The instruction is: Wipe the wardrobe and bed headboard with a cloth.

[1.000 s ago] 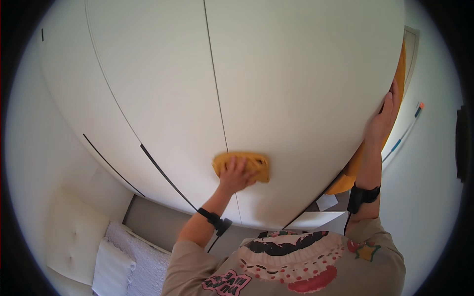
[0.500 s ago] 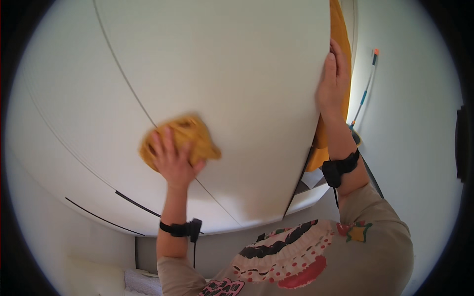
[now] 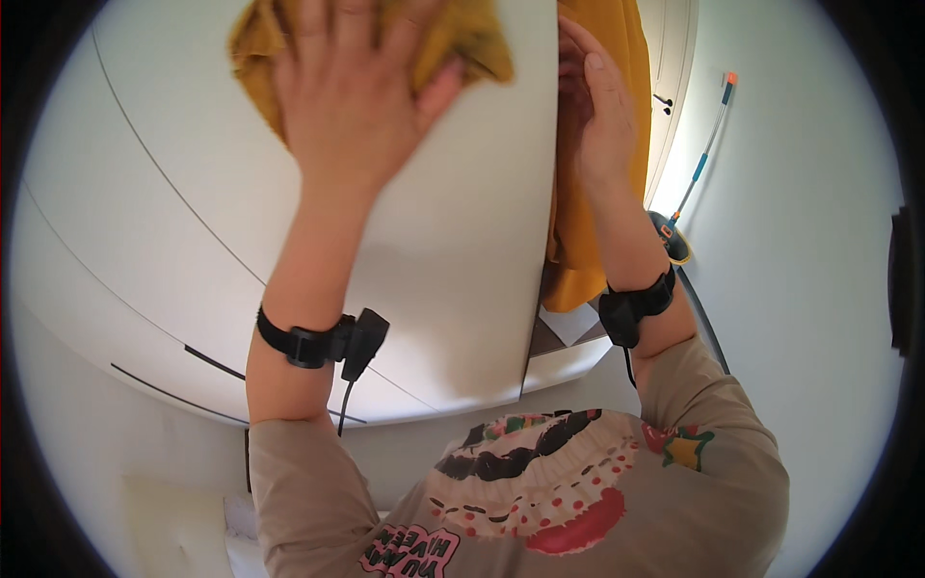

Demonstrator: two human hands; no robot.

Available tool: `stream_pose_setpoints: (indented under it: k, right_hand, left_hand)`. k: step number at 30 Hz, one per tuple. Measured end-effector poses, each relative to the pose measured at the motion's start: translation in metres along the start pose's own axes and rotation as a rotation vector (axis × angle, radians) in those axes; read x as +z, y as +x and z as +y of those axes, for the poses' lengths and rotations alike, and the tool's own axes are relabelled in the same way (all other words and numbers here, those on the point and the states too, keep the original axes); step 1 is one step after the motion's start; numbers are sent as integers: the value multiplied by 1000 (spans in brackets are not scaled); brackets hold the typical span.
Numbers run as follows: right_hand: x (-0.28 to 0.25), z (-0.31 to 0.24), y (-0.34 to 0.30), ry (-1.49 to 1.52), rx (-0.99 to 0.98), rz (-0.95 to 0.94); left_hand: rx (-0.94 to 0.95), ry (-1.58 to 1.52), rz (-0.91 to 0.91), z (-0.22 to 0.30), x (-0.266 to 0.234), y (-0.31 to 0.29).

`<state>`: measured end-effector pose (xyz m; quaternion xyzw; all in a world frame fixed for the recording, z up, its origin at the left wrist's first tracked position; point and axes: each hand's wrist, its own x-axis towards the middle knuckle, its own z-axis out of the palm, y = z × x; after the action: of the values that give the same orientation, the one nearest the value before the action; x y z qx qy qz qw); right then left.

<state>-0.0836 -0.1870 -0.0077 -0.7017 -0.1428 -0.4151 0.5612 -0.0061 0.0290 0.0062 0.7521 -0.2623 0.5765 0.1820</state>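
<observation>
My left hand (image 3: 347, 116) presses a mustard-yellow cloth (image 3: 472, 43) against the face of a white cabinet door (image 3: 434, 222). Its fingers are spread over the cloth, with the thumb at the cloth's lower right edge; the fingertips run up to the top of the picture. At the door's right edge is my right hand (image 3: 602, 120), its fingers curled around the edge and partly hidden behind it. Just beyond that hand hangs a larger orange-yellow fabric (image 3: 626, 58), partly covered by the door and my forearm.
Further white cabinet fronts with thin seams and a dark handle strip (image 3: 214, 362) extend to the left. A blue-and-grey pole with a flat mop head (image 3: 672, 236) leans at the pale right wall (image 3: 800, 241). A white door with a dark handle (image 3: 663, 103) stands behind the fabric.
My left hand has slid the cloth upward over the door. The door edge and my right hand now appear further left and higher, with more of the hanging fabric showing.
</observation>
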Motion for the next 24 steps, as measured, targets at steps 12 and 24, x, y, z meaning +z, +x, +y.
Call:
stream_pose_setpoints:
  k: [12,24]
  right_hand:
    - [33,-13,-38,-184,-2,-266]
    - [48,-1,-58,-269,-135,-318]
  left_hand:
    - [236,-103,-161,43,18,-222]
    - [-242,-319,-8,64,60,-356]
